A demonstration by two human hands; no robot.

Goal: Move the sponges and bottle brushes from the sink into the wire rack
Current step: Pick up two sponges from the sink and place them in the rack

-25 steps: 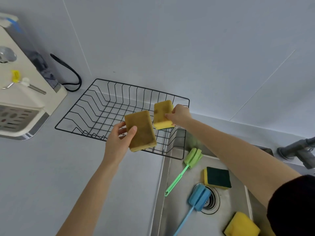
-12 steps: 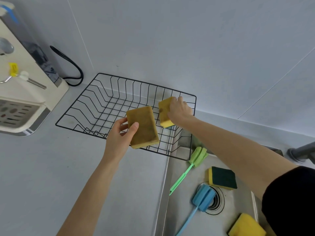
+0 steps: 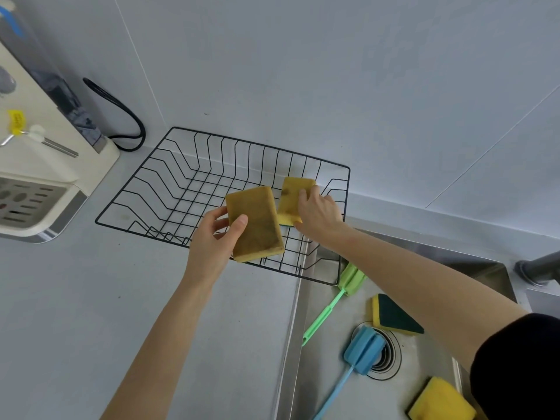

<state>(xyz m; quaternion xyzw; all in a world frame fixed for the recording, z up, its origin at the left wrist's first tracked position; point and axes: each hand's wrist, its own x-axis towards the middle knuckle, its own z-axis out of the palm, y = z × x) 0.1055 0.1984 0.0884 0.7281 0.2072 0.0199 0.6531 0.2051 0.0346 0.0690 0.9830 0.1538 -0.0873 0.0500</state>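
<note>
We see the left hand (image 3: 212, 241) closed around a stained, brownish-yellow rectangular sponge (image 3: 254, 222), thumb on its top face and fingers along its left edge, held above the near right part of the black wire rack (image 3: 157, 165). The right hand (image 3: 318, 212) grips a second stained yellow sponge (image 3: 291, 197) from its right side, fingers curled over its top face, holding it tilted inside the rack's right end; whether its lower edge touches the wires we cannot tell. The two sponges sit just beside each other.

The rack stands on the grey worktop (image 3: 75, 313), against the back wall, with its right end reaching over the left rim of the stainless steel sink (image 3: 321, 377). In the sink lie a green bottle brush (image 3: 330, 307) near the left wall, its foam head under the rack's corner, a blue bottle brush (image 3: 360, 356) with its head over the drain, a yellow sponge with a dark green scouring face (image 3: 394, 316) just behind the drain, and a plain yellow sponge (image 3: 439, 401) at the near right corner.

A cream-coloured countertop appliance (image 3: 39, 165) stands at the worktop's far left edge, with a black cable (image 3: 127, 116) looping behind it.
</note>
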